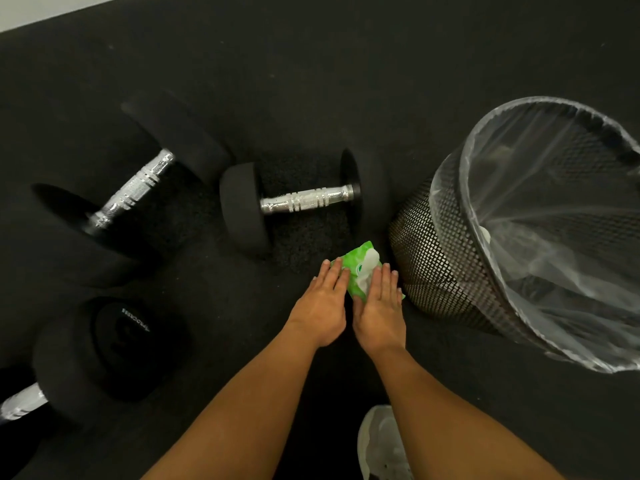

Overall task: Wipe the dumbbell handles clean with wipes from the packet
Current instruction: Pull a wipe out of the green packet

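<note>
Grey-white shoe (381, 441) sits at six o'clock, with both forearms reaching up toward the centre. Left hand (320, 306) and right hand (379, 311) lie flat on the green packet (360, 268), fingers straight and gripping nothing, one on each side of its white opening. The film looks soft, light and slick, so I would pin it with one hand and pinch the wipe at the opening with the other. Just past the packet toward twelve o'clock, a dumbbell (304, 200) shows a knurled steel handle; it is likely heavy and may roll, so steady it by a rubber head. Mesh bin (433, 237) stands at three o'clock.
</note>
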`<state>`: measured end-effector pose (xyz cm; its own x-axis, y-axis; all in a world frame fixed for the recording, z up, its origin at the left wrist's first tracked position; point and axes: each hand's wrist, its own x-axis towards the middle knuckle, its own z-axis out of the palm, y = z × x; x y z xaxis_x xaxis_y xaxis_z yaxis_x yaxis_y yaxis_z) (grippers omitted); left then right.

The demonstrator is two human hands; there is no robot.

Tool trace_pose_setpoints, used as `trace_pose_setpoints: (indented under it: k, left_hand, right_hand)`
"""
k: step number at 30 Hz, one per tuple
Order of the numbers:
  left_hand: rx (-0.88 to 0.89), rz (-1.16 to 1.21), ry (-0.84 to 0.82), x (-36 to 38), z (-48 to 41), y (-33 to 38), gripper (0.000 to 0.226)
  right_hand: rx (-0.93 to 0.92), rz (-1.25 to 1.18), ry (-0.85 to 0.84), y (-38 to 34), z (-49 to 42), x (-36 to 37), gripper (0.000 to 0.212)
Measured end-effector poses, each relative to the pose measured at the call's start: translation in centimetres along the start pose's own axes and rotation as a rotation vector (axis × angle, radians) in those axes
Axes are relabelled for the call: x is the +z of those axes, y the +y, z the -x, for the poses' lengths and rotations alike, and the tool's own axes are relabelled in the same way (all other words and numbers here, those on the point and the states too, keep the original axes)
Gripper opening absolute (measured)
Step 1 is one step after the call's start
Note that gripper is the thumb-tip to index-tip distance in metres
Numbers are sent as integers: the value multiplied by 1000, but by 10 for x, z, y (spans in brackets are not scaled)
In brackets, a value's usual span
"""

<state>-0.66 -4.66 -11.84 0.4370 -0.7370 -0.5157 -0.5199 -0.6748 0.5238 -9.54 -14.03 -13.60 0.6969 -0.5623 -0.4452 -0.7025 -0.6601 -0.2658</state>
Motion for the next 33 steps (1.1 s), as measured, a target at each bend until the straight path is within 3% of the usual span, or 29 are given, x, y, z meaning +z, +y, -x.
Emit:
trace_pose_setpoints:
  k: [16, 24, 33]
  left_hand:
    - [-12, -46, -133, -9, -5, -3, 74]
    - [-86, -41, -213, -16, -10, 8, 80]
    - [-93, -40, -264, -25, -7, 12, 81]
  right_hand:
    - [67, 17, 43, -5, -6, 0, 56]
    - [119, -210, 32, -10, 1, -21, 52]
    - [111, -290, 233, -17, -4, -31, 32]
